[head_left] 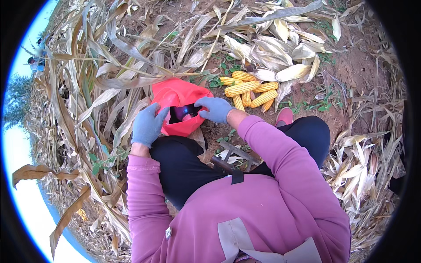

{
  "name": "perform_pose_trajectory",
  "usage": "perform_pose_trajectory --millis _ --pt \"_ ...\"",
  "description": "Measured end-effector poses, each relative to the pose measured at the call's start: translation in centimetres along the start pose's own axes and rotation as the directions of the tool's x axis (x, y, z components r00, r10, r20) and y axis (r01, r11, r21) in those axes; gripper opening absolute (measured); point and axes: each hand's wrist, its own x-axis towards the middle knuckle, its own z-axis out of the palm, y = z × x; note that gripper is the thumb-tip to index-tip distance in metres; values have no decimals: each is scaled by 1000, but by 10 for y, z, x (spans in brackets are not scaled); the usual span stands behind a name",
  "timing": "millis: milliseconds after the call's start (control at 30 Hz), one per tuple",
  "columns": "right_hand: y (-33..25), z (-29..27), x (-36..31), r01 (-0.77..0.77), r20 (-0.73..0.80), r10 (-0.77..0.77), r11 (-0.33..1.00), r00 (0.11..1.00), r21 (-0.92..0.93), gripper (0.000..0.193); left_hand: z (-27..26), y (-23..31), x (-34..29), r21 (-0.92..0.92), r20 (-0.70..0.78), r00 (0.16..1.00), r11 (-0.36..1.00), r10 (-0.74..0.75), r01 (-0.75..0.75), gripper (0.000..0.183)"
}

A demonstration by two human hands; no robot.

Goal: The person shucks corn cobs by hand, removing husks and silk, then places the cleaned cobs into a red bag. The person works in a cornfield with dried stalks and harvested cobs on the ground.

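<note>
Both gloved hands, left hand (148,125) and right hand (215,108), grip the rim of a red bag (177,94) at frame centre, spreading it open beside husked corn cobs (250,93).

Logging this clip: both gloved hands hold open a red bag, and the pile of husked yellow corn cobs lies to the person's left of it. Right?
Not quite. In the head view the corn cobs lie to the person's right of the red bag. The left hand and right hand do hold it open.
</note>
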Motion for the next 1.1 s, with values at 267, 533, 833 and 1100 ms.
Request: perform_pose_trajectory --millis 267,533,833,1100 --pt "-27 91 -29 181 229 -181 983 957 22 39 -8 -40 -7 195 -102 992 979 77 -56 39" --pt "-11 100 7 -103 -100 105 994 989 27 24 0 -67 -15 29 68 996 998 61 -63 31" --pt "-65 96 50 191 -277 -108 936 955 295 31 -26 -67 -29 -180 6 998 982 -60 60 24" --pt "-30 71 81 -18 -246 4 998 969 -54 27 -25 -71 -33 -66 -108 994 998 -23 16 21"
